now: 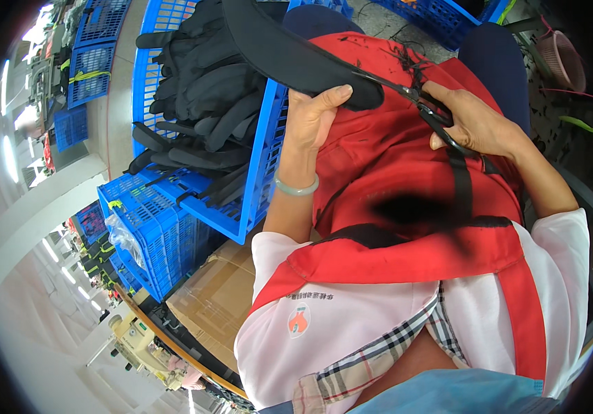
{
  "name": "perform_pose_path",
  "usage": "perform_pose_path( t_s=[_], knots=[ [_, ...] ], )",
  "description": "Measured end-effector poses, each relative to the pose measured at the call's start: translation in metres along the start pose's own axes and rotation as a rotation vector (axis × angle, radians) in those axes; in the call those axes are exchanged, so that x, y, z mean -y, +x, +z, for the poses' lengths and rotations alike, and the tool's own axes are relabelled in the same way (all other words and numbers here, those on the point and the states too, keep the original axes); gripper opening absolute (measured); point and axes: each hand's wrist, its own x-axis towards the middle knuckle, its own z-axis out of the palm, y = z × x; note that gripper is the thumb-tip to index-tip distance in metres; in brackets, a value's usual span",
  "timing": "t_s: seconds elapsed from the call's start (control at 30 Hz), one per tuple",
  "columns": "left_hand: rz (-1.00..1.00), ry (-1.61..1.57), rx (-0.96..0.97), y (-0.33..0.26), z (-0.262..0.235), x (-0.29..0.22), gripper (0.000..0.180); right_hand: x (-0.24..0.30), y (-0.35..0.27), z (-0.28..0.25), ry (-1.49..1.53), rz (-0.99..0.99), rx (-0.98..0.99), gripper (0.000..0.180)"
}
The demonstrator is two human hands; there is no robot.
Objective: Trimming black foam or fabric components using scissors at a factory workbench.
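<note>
Piece in your left hand (308, 117): black (289, 52), plain, no pattern you can make out.
Scissors in your right hand (476, 124): black handles and dark blades (429, 110).
Your bracelet (296, 188): pale green, glassy.
Your apron (407, 172): red, with black straps and a black trim band; black thread scraps (407, 58) lie on it.
Your sleeves (559, 255): pale pink-white, with a small red and orange badge on the left one.
Your collar (386, 345): plaid in beige, black, white and red.
Crates (165, 228): bright blue lattice.
Pile in the top crate (207, 96): black, perhaps dark grey in places.
Carton (217, 297): brown cardboard.
Basket at upper right (562, 58): dusty pink.
</note>
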Motion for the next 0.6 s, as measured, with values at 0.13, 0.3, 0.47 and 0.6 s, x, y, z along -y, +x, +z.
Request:
perform_pose_path(
  t_s=[0.13,0.3,0.47,0.6],
  knots=[
    [0.000,-0.008,-0.053,0.000,0.006,0.001,0.035,0.001,0.003,0.003,-0.058,0.042,0.010,0.061],
    [0.003,-0.039,-0.030,-0.001,0.007,0.001,0.036,-0.008,0.006,0.012,0.004,0.028,-0.023,0.054],
    [-0.004,-0.018,-0.003,-0.003,0.005,0.002,0.037,-0.002,0.013,0.016,-0.029,0.010,-0.068,0.050],
    [-0.031,-0.020,0.008,-0.006,0.001,0.005,0.036,-0.008,0.014,0.018,0.029,0.028,-0.025,0.049]
  ],
)
